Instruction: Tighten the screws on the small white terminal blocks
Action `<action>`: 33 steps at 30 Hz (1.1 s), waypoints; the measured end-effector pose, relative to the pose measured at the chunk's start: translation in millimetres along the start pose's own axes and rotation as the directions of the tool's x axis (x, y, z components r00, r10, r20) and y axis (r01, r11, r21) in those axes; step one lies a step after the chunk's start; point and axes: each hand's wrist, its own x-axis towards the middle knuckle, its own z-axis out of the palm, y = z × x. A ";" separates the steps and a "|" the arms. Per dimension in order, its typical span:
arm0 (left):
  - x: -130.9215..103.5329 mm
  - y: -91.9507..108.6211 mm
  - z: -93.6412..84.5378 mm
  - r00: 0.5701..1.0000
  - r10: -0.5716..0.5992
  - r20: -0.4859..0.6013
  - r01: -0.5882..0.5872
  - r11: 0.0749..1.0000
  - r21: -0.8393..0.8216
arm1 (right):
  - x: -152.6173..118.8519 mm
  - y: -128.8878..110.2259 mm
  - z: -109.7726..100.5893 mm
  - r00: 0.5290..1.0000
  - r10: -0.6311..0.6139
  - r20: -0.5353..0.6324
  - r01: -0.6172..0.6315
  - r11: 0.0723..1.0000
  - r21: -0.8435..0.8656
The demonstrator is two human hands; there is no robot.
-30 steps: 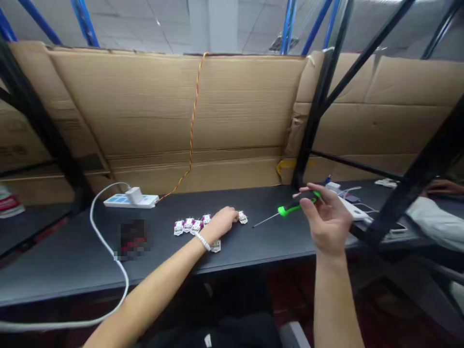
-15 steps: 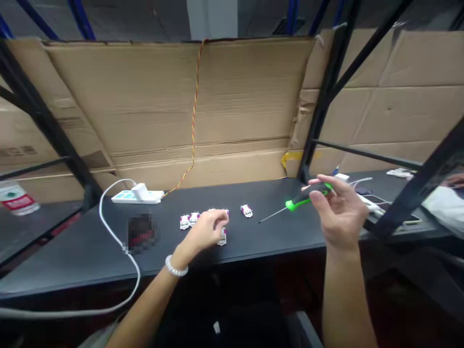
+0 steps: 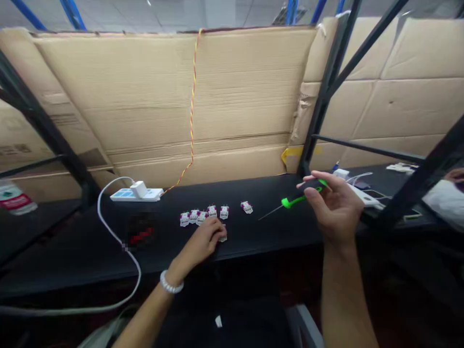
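Observation:
My left hand [image 3: 203, 238], with a white coiled band on its wrist, is low over the table with its fingers curled onto a small white-and-purple part [image 3: 224, 237]. The hand covers much of that part. Just beyond, several similar parts lie in a loose row, among them one white-and-purple part [image 3: 184, 219] at the left end and another [image 3: 224, 211] at the right. A separate part [image 3: 247, 207] lies farther right. Above the table, my right hand [image 3: 335, 205] holds a screwdriver [image 3: 290, 202] with a green-and-dark handle, its shaft pointing left and down.
A white power strip [image 3: 126, 195] with a plugged-in charger stands at the back left; its white cable [image 3: 108, 229] loops over the front edge. Black metal posts [image 3: 319, 116] and cardboard [image 3: 246, 96] bound the table. At the far right is another person's sleeve [image 3: 444, 200].
My left hand has moved down and nearer, onto the closest part, uncovering the row behind it. My right hand still holds the screwdriver in nearly the same place.

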 end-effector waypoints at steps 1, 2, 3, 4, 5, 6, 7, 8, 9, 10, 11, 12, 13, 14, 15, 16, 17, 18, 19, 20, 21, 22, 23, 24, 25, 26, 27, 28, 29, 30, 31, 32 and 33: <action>-0.6 -0.7 0.6 1.000 0.005 0.000 -0.005 1.000 -0.008 | -0.1 -0.1 0.6 1.000 0.001 0.003 -0.001 1.000 0.002; -1.1 -1.4 1.3 1.000 0.011 -0.002 -0.011 1.000 -0.013 | -0.3 0.0 1.0 1.000 0.000 0.010 0.000 1.000 0.004; -1.6 -2.3 2.0 1.000 0.016 -0.006 -0.017 1.000 -0.014 | -0.5 0.2 1.4 1.000 -0.004 0.014 0.004 1.000 0.008; -2.0 -3.2 2.8 1.000 0.023 -0.009 -0.023 1.000 -0.012 | -0.7 0.6 1.6 1.000 -0.008 0.018 0.008 1.000 0.012; -2.4 -4.2 3.5 0.999 0.034 -0.013 -0.034 0.999 -0.007 | -1.0 1.0 1.6 1.000 -0.011 0.021 0.011 1.000 0.015; -2.8 -5.0 4.2 0.999 0.046 -0.018 -0.047 0.999 -0.001 | -1.3 1.5 1.6 1.000 -0.014 0.026 0.013 1.000 0.017; -3.2 -5.7 4.8 0.998 0.058 -0.024 -0.058 0.998 0.007 | -1.5 2.0 1.4 0.999 -0.014 0.029 0.014 1.000 0.017; -3.5 -6.2 5.3 0.997 0.069 -0.027 -0.069 0.998 0.015 | -1.8 2.4 1.3 0.999 -0.012 0.034 0.012 1.000 0.016; -3.8 -6.5 5.7 0.997 0.080 -0.025 -0.079 0.997 0.024 | -2.0 2.6 1.2 0.999 -0.012 0.038 0.011 1.000 0.013; -4.1 -6.7 6.0 0.996 0.091 -0.022 -0.090 0.995 0.034 | -2.1 2.6 1.3 0.999 -0.012 0.044 0.012 1.000 0.011; -4.3 -6.8 6.3 0.995 0.098 -0.020 -0.097 0.994 0.047 | -2.3 2.4 1.7 0.999 -0.014 0.050 0.014 1.000 0.012; -4.6 -6.8 6.5 0.994 0.104 -0.020 -0.102 0.993 0.059 | -2.6 1.9 2.4 0.998 -0.015 0.055 0.014 1.000 0.016; -4.9 -6.9 6.8 0.994 0.109 -0.024 -0.107 0.992 0.070 | -2.9 1.1 3.5 0.998 -0.014 0.060 0.013 1.000 0.020; -5.2 -6.9 7.2 0.993 0.118 -0.031 -0.116 0.990 0.076 | -3.3 0.2 4.9 0.998 -0.013 0.067 0.012 1.000 0.024; -5.6 -6.9 7.6 0.991 0.127 -0.040 -0.124 0.989 0.076 | -4.0 -0.8 6.7 0.997 -0.013 0.078 0.010 1.000 0.027; -6.0 -6.8 8.2 0.990 0.135 -0.048 -0.131 0.989 0.073 | -4.8 -1.7 8.7 0.996 -0.012 0.090 0.009 1.000 0.029; -6.5 -6.8 8.8 0.989 0.140 -0.052 -0.137 0.988 0.067 | -5.9 -2.5 11.0 0.995 -0.011 0.101 0.008 1.000 0.028; -7.1 -6.6 9.6 0.988 0.145 -0.054 -0.142 0.988 0.060 | -7.2 -3.0 13.5 0.993 -0.009 0.115 0.005 1.000 0.027; -7.6 -6.5 10.4 0.988 0.147 -0.054 -0.144 0.988 0.055 | -8.7 -3.3 16.1 0.992 -0.007 0.129 0.003 1.000 0.028; -8.2 -6.2 11.2 0.988 0.143 -0.055 -0.141 0.989 0.053 | -10.4 -3.3 18.9 0.989 -0.004 0.145 -0.001 1.000 0.031; -8.7 -5.9 11.9 0.988 0.142 -0.059 -0.138 0.989 0.054 | -12.2 -3.1 21.8 0.987 0.003 0.161 -0.008 0.999 0.035; -9.1 -5.7 12.6 0.988 0.142 -0.059 -0.138 0.989 0.059 | -14.0 -2.7 24.8 0.984 0.010 0.178 -0.017 0.999 0.041; -9.4 -5.5 13.3 0.988 0.140 -0.065 -0.135 0.989 0.067 | -15.8 -2.2 27.7 0.981 0.019 0.194 -0.028 0.999 0.042; -9.6 -5.4 13.8 0.989 0.139 -0.059 -0.135 0.988 0.074 | -17.6 -1.6 30.7 0.978 0.026 0.208 -0.035 0.999 0.041; -9.5 -5.6 14.4 0.988 0.143 -0.058 -0.138 0.987 0.080 | -19.3 -0.9 33.5 0.975 0.032 0.220 -0.041 0.998 0.039; -9.4 -6.0 15.0 0.987 0.146 -0.061 -0.140 0.986 0.086 | -20.9 -0.1 36.3 0.972 0.039 0.232 -0.048 0.998 0.035; -9.3 -6.6 15.7 0.987 0.150 -0.063 -0.144 0.985 0.092 | -22.4 1.0 38.8 0.969 0.042 0.243 -0.051 0.998 0.033; -9.1 -7.3 16.5 0.986 0.154 -0.067 -0.147 0.984 0.100 | -23.9 2.2 41.2 0.966 0.041 0.254 -0.051 0.998 0.032; -9.0 -8.2 17.4 0.985 0.154 -0.070 -0.146 0.983 0.111 | -25.3 3.5 43.5 0.964 0.042 0.264 -0.052 0.998 0.032; -9.0 -8.9 18.2 0.985 0.156 -0.071 -0.147 0.982 0.122 | -26.7 4.9 45.6 0.961 0.044 0.272 -0.055 0.998 0.032; -9.0 -9.5 19.0 0.985 0.156 -0.072 -0.146 0.981 0.131 | -28.0 6.3 47.7 0.961 0.047 0.274 -0.058 0.998 0.033; -9.1 -9.9 19.7 0.985 0.158 -0.070 -0.147 0.980 0.135 | -29.3 7.6 49.7 0.961 0.050 0.273 -0.061 0.998 0.034; -9.2 -10.1 20.3 0.985 0.158 -0.070 -0.148 0.980 0.134 | -30.6 8.8 51.5 0.962 0.051 0.270 -0.063 0.997 0.036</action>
